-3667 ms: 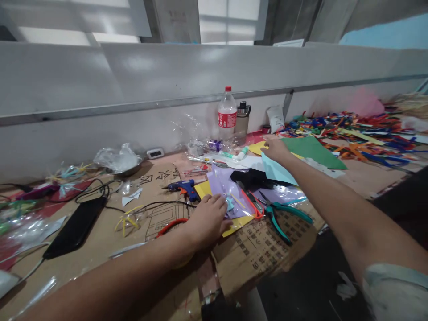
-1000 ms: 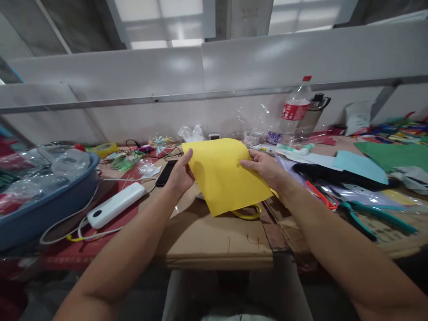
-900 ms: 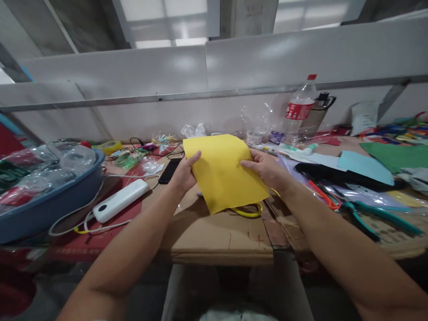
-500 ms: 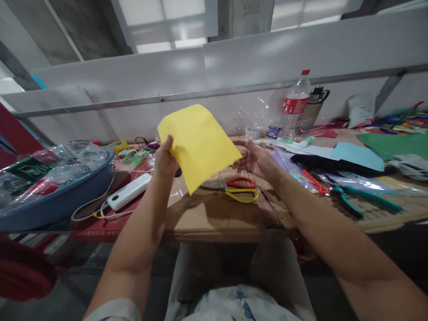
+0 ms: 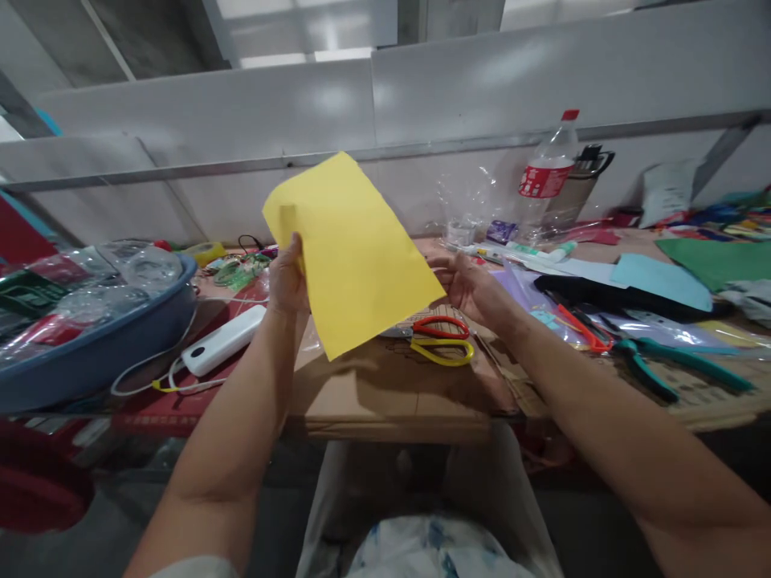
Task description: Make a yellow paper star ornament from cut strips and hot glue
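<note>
A yellow sheet point(image 5: 361, 257), paper or thin felt, is held up tilted above the cardboard in front of me. My left hand point(image 5: 287, 277) grips its left edge, thumb on the near face and the other fingers behind it. Beside the lower right corner is my right hand point(image 5: 473, 289), its fingers loosely apart and slightly bent; whether the fingertips touch the sheet is hard to see. Scissors point(image 5: 442, 341) with one red and one yellow handle lie on the cardboard point(image 5: 391, 393) below, their blades partly hidden by the sheet.
At left, a blue basin point(image 5: 120, 345) holds plastic bottles, near a white power bank point(image 5: 222, 341) with a cable. On the right are green-handled pliers point(image 5: 687, 365), a black strip point(image 5: 620, 293), coloured sheets and a red-capped bottle point(image 5: 547, 181). A white wall panel point(image 5: 241, 120) stands behind.
The yellow sheet has risen slightly and turned more toward me, with the left hand still gripping it. My right hand has stayed by its right corner. The view has shifted a little.
</note>
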A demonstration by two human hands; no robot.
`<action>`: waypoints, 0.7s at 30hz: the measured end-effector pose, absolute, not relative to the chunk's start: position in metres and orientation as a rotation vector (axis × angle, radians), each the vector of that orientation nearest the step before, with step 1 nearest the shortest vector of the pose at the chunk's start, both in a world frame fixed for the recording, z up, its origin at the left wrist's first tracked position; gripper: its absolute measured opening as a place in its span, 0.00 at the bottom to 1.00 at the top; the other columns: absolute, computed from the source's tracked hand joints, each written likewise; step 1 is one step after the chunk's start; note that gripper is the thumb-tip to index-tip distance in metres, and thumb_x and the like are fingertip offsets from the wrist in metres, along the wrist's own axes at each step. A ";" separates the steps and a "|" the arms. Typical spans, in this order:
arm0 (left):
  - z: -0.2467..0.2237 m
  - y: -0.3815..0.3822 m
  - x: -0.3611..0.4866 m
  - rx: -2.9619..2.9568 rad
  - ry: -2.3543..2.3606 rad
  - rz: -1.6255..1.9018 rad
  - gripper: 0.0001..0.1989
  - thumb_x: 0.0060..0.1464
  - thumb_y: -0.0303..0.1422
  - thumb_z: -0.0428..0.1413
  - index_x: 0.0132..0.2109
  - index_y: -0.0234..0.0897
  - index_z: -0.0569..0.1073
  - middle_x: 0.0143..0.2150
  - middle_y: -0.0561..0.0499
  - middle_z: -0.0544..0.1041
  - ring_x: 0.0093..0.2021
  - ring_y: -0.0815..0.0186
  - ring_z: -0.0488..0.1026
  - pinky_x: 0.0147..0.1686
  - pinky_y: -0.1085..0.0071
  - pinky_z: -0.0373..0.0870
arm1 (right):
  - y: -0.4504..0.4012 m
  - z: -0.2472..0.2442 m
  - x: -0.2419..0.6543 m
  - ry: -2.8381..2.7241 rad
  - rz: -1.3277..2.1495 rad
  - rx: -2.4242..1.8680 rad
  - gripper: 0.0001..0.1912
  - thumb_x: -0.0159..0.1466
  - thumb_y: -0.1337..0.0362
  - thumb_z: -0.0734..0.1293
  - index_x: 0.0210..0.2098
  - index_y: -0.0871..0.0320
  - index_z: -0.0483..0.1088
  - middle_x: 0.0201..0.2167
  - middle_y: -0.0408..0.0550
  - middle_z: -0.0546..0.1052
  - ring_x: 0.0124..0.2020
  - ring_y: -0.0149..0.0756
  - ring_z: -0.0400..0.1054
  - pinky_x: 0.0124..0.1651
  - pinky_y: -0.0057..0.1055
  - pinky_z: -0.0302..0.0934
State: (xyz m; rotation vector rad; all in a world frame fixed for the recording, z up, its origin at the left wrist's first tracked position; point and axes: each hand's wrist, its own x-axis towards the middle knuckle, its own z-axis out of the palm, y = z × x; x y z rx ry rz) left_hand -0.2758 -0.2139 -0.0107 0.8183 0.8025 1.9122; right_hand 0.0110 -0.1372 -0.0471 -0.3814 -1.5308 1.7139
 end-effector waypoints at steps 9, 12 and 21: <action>-0.034 -0.196 -0.252 0.796 0.729 1.888 0.22 0.52 0.29 0.63 0.54 0.36 0.73 0.49 0.43 0.81 0.53 0.52 0.77 0.56 0.55 0.74 | -0.163 -0.041 0.003 -1.582 1.716 -0.370 0.26 0.60 0.50 0.71 0.55 0.50 0.69 0.47 0.47 0.80 0.46 0.41 0.76 0.44 0.35 0.71; -0.035 -0.193 -0.253 0.772 0.770 1.872 0.20 0.51 0.27 0.62 0.53 0.34 0.74 0.47 0.42 0.82 0.51 0.51 0.78 0.56 0.53 0.74 | -0.160 -0.042 0.005 -1.527 1.696 -0.373 0.29 0.60 0.57 0.73 0.59 0.47 0.66 0.44 0.43 0.80 0.41 0.36 0.76 0.41 0.31 0.71; -0.038 -0.191 -0.262 0.748 0.802 1.866 0.22 0.49 0.28 0.63 0.53 0.33 0.74 0.46 0.42 0.82 0.50 0.51 0.79 0.56 0.54 0.74 | -0.156 -0.044 0.006 -1.668 1.563 -0.258 0.25 0.56 0.69 0.71 0.52 0.47 0.74 0.49 0.42 0.80 0.52 0.37 0.74 0.56 0.38 0.68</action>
